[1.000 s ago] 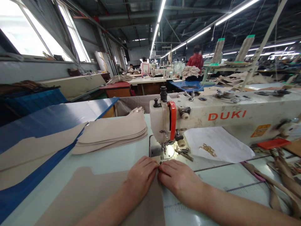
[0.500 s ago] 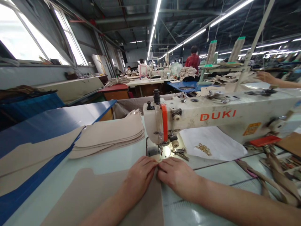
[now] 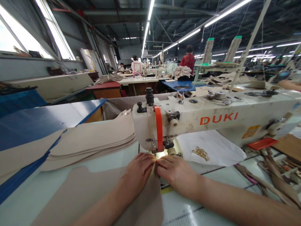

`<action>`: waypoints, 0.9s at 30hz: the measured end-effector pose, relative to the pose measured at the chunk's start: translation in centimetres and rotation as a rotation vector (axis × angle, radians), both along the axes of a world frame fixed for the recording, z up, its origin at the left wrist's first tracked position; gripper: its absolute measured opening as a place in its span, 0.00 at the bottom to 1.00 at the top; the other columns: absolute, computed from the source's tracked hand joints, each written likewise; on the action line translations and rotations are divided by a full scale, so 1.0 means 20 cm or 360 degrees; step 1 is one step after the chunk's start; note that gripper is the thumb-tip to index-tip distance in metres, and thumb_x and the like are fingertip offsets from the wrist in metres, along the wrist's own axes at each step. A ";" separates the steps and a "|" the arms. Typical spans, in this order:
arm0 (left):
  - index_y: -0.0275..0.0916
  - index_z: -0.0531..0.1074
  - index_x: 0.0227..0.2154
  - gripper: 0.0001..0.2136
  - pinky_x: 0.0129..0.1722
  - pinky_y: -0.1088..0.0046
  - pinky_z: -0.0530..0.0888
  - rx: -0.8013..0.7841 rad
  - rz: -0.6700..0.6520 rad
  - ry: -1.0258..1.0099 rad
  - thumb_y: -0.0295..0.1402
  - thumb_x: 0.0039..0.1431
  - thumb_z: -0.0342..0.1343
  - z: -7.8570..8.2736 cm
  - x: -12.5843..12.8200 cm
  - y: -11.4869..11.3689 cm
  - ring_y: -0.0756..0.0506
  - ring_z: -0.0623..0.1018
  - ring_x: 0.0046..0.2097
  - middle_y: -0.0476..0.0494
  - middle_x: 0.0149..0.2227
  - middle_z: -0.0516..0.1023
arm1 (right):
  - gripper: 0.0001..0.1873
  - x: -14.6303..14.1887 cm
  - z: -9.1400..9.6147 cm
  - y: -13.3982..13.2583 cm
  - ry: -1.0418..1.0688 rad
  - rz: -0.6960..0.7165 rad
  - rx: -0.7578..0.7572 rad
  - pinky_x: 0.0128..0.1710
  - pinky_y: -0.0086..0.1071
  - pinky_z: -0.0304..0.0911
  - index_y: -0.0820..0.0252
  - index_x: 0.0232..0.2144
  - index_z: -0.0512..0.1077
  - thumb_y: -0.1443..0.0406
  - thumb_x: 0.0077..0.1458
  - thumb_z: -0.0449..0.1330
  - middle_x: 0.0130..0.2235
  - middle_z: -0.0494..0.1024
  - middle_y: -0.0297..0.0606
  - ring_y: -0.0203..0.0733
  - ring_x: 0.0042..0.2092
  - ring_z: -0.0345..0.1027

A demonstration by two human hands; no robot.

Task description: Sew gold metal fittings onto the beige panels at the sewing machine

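My left hand (image 3: 138, 169) is closed, its fingertips pinching the top corner of a beige fabric panel (image 3: 103, 191) right below the needle area. Against it, my right hand (image 3: 175, 171) is closed too, fingertips meeting the left ones at the panel's right edge. Whatever small piece may sit between the fingertips is hidden. Just beyond the fingers stands the head of a white sewing machine (image 3: 188, 116) with an orange take-up guard (image 3: 158, 128); its lamp lights the needle plate, which the hands mostly cover.
Stacked beige panels (image 3: 94, 138) lie left of the machine. Under its arm, gold metal rings (image 3: 200, 153) rest on a white sheet (image 3: 218, 147). A red tray (image 3: 262, 143) and fabric straps (image 3: 270, 175) are at right. Thread cones (image 3: 208, 51) stand behind, with a person in red (image 3: 188, 59) farther off.
Both hands have moved forward with the panel's corner, closer to the needle, now covering more of the plate. The view has shifted slightly right. A co-worker's hand at far right has mostly left view.
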State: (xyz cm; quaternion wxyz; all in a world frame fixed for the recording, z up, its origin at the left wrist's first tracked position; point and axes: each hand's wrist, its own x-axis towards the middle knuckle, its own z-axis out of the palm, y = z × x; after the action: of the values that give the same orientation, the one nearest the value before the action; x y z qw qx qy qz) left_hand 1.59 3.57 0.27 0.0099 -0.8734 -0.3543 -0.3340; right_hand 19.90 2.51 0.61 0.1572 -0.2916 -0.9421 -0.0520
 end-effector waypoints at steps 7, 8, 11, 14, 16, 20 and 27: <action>0.39 0.75 0.31 0.11 0.38 0.68 0.77 0.0038 0.0030 -0.0031 0.29 0.61 0.46 0.00 0.00 0.03 0.46 0.77 0.36 0.44 0.32 0.79 | 0.02 0.01 0.00 0.02 -0.0028 -0.0010 -0.0014 0.37 0.35 0.59 0.63 0.36 0.67 0.69 0.59 0.55 0.41 0.73 0.41 0.42 0.42 0.65; 0.40 0.75 0.31 0.11 0.38 0.68 0.77 0.0037 0.0039 -0.0030 0.29 0.61 0.46 0.00 0.00 0.03 0.46 0.77 0.36 0.45 0.32 0.79 | 0.02 0.01 0.01 0.02 -0.0033 -0.0017 -0.0019 0.36 0.35 0.59 0.63 0.36 0.67 0.69 0.60 0.55 0.41 0.73 0.41 0.42 0.42 0.65; 0.40 0.75 0.31 0.12 0.38 0.68 0.77 0.0053 0.0055 -0.0015 0.29 0.61 0.46 0.00 0.00 0.03 0.46 0.77 0.36 0.45 0.32 0.80 | 0.03 0.01 0.01 0.02 -0.0043 -0.0026 -0.0026 0.35 0.34 0.59 0.63 0.35 0.67 0.69 0.60 0.54 0.41 0.74 0.41 0.42 0.41 0.66; 0.40 0.75 0.31 0.12 0.38 0.68 0.77 0.0091 0.0045 -0.0002 0.30 0.62 0.46 0.00 0.00 0.04 0.46 0.77 0.35 0.45 0.31 0.80 | 0.03 0.01 0.01 0.03 -0.0051 -0.0022 -0.0006 0.35 0.34 0.59 0.63 0.35 0.67 0.69 0.60 0.54 0.40 0.74 0.41 0.42 0.40 0.66; 0.40 0.75 0.30 0.12 0.38 0.69 0.77 0.0104 0.0038 -0.0004 0.30 0.62 0.46 0.00 0.00 0.04 0.46 0.77 0.35 0.45 0.31 0.80 | 0.03 0.01 0.00 0.03 -0.0045 -0.0030 0.0011 0.35 0.34 0.59 0.63 0.35 0.67 0.69 0.60 0.54 0.40 0.74 0.40 0.41 0.39 0.66; 0.40 0.75 0.30 0.13 0.37 0.69 0.77 0.0094 0.0041 0.0005 0.31 0.62 0.45 0.00 0.00 0.04 0.46 0.77 0.35 0.45 0.31 0.80 | 0.03 0.01 0.00 0.03 -0.0019 -0.0028 -0.0013 0.37 0.35 0.59 0.63 0.34 0.68 0.69 0.60 0.54 0.40 0.74 0.40 0.42 0.40 0.66; 0.38 0.75 0.30 0.12 0.36 0.70 0.78 0.0142 0.0065 0.0014 0.31 0.62 0.46 0.00 0.00 0.04 0.46 0.78 0.35 0.45 0.31 0.80 | 0.03 0.01 0.01 0.02 -0.0011 -0.0065 -0.0033 0.38 0.35 0.60 0.64 0.35 0.68 0.69 0.59 0.56 0.41 0.74 0.40 0.42 0.41 0.66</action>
State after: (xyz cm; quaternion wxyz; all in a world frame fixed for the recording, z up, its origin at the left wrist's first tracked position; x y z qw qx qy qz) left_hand 1.60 4.28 0.32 0.0572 -0.8662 -0.3568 -0.3453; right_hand 20.07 2.85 0.76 0.1497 -0.3123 -0.9370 -0.0464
